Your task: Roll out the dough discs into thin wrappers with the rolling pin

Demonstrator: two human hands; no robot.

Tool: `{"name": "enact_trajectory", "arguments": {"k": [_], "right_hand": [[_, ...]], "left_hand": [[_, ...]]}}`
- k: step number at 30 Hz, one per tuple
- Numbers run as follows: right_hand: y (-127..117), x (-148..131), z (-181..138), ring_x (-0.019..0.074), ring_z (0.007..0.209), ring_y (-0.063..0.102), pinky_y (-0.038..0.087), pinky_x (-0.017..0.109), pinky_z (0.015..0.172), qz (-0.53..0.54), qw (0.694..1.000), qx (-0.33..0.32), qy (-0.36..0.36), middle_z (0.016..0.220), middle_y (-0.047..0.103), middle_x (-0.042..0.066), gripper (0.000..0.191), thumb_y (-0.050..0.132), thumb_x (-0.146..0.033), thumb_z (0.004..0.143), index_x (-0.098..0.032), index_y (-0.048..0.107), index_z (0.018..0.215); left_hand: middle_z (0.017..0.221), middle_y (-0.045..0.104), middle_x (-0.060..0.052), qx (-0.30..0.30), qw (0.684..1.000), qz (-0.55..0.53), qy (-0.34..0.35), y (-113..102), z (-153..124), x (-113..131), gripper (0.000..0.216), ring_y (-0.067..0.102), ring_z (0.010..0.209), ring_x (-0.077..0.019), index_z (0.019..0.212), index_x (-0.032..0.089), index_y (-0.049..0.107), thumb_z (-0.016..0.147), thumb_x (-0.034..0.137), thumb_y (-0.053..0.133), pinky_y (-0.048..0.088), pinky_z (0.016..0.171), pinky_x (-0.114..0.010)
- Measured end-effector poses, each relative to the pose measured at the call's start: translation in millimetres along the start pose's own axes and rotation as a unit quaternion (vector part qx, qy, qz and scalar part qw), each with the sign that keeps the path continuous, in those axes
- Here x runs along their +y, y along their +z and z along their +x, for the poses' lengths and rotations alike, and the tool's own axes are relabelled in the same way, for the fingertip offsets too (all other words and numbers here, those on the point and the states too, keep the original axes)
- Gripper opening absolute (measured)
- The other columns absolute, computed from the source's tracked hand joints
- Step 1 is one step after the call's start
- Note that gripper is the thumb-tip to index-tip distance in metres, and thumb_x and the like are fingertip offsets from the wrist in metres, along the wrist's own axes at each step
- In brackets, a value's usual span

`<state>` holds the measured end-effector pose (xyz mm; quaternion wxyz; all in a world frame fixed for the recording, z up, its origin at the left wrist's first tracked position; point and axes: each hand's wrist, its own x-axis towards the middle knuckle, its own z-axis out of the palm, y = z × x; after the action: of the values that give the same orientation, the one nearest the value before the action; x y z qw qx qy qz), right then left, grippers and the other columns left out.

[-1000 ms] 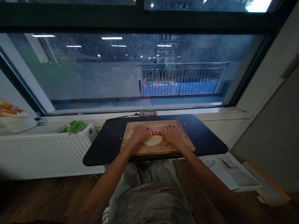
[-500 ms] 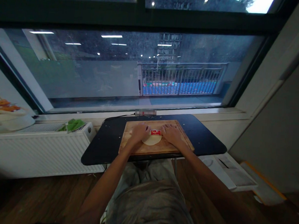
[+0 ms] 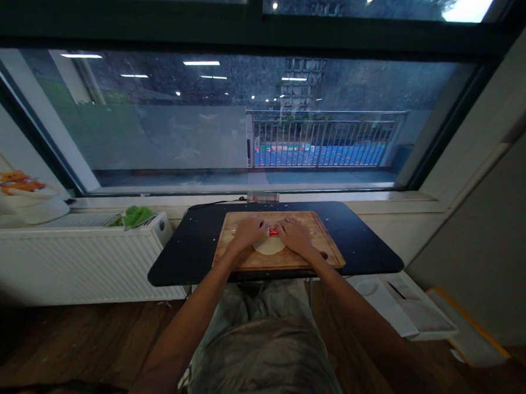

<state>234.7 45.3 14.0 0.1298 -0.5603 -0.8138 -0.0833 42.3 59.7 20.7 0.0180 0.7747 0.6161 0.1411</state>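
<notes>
Right hand (image 3: 294, 234) slid toward left hand (image 3: 246, 232). Both cover the roller (image 3: 274, 231), grip unclear; rolling dough (image 3: 269, 247) seems underway, next needing even pressure.

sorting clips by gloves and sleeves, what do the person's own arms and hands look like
The left hand and right hand are ungloved. The bare forearms show no sleeves, cables or watch. Any rings would be too small to tell.

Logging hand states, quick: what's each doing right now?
Left hand: on the red-labelled roller; open or closed cannot be told.
Right hand: on the roller too; likewise cannot be told.
</notes>
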Motion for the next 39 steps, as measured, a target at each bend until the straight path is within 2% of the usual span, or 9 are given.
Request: {"name": "enact_trajectory", "arguments": {"k": [4,13,19,30,39], "right_hand": [[-4,-6,4,0.0262,0.123,0.074,0.05,0.032,0.101,0.035,0.996,-0.002,0.081,0.131,0.082,0.014,0.04,0.042,-0.032,0.117,-0.018,0.079,0.123],[-10,-12,15,0.028,0.119,0.078,0.053,0.034,0.097,0.022,0.99,-0.021,0.134,0.131,0.083,0.016,0.046,0.039,-0.034,0.116,-0.018,0.081,0.126],[-8,-13,12,0.0295,0.121,0.077,0.053,0.036,0.101,0.011,0.993,-0.013,0.118,0.134,0.081,0.018,0.048,0.037,-0.034,0.116,-0.017,0.08,0.128],[-6,-12,10,0.029,0.12,0.077,0.053,0.034,0.099,0.018,0.993,-0.002,0.12,0.132,0.082,0.016,0.044,0.04,-0.035,0.116,-0.018,0.081,0.125],[-8,-12,10,0.0284,0.123,0.076,0.052,0.034,0.103,0.014,0.995,-0.018,0.1,0.133,0.081,0.018,0.046,0.039,-0.032,0.116,-0.017,0.081,0.126]], "left_hand": [[0.125,0.083,-0.016,-0.003,1.0,-0.004,-0.011,-1,1,4,0.041,0.075,0.106,-0.0261,0.113,0.017,0.085,0.111,0.031,0.046,0.052,0.091,-0.034],[0.116,0.083,-0.016,0.038,0.999,0.025,-0.019,7,-2,3,0.043,0.076,0.105,-0.0294,0.111,0.017,0.084,0.111,0.031,0.043,0.051,0.087,-0.037],[0.125,0.081,-0.016,0.059,0.997,0.046,-0.001,10,-7,6,0.044,0.076,0.115,-0.0302,0.115,0.017,0.083,0.112,0.028,0.04,0.052,0.09,-0.039],[0.129,0.08,-0.016,0.052,0.997,0.054,0.0,8,-10,7,0.045,0.075,0.117,-0.0282,0.114,0.017,0.084,0.112,0.029,0.041,0.054,0.1,-0.037],[0.126,0.082,-0.016,0.043,0.998,0.039,-0.003,7,-8,5,0.042,0.075,0.115,-0.0272,0.113,0.017,0.084,0.113,0.032,0.044,0.053,0.097,-0.036]]}}
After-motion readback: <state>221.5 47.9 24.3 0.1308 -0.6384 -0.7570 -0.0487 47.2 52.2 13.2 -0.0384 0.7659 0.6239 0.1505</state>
